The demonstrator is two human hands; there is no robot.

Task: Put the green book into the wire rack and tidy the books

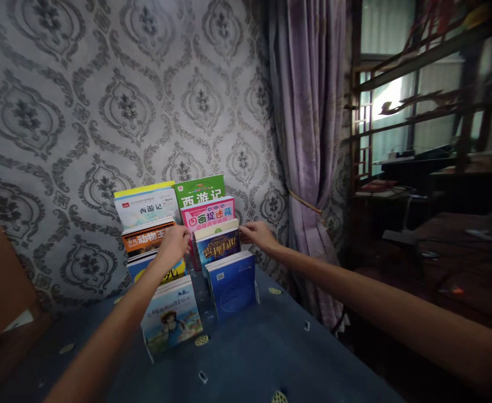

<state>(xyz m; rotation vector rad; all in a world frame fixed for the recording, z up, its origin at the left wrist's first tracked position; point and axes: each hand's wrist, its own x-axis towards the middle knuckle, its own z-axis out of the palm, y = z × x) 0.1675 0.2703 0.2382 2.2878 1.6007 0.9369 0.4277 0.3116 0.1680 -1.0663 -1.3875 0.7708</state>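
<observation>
Nearest on the blue table (249, 358), toward its far edge, stands a tiered book rack: front row an illustrated children's book (172, 323) and a plain blue book (233, 285). Behind that, both hands bracket the dark-blue book (218, 246) in the right column's second tier. Left hand (174, 243) curls over its left top corner, right hand (257, 234) pinches the right top corner; full closure hard to confirm. Thin paperback, probably light, glossy, bendy; best held by the top edge, both corners. Farther back, a pink book (207, 215) and a green book (199, 190) against the wallpaper.
</observation>
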